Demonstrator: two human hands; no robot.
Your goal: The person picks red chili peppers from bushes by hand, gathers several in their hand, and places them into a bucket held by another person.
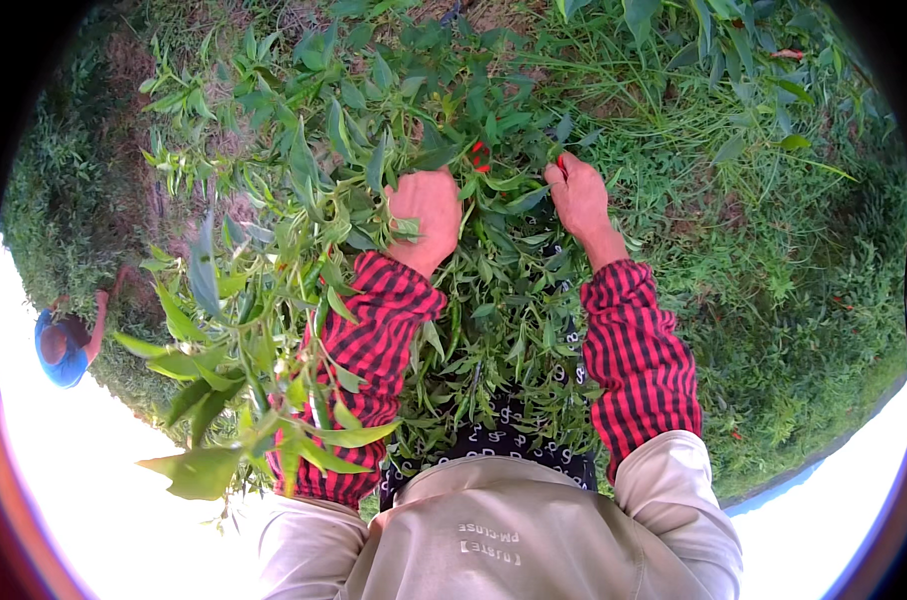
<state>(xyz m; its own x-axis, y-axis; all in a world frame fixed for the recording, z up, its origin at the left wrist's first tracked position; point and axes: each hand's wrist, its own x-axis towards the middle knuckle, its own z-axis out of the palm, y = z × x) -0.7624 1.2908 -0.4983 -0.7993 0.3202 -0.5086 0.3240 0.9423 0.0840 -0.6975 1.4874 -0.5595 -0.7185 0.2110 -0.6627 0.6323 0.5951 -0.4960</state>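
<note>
Pepper plants (498,277) with green leaves spread in front of me and over my left sleeve. My left hand (426,212) is among the leaves, its back towards the camera; its fingers are mostly hidden, so what it holds cannot be told. To its right, my right hand (576,193) has its fingers closed on a red chili pepper (561,163), only partly visible. Between the hands, several red chili peppers (480,157) hang in the foliage. Green chili peppers (321,313) hang on the stems near my left sleeve.
A person in a blue top (65,351) is among plants at the far left. Grass (648,135) and low weeds cover the ground to the right. Another leafy pepper plant (746,45) stands at the upper right. Bare soil (135,75) shows at the upper left.
</note>
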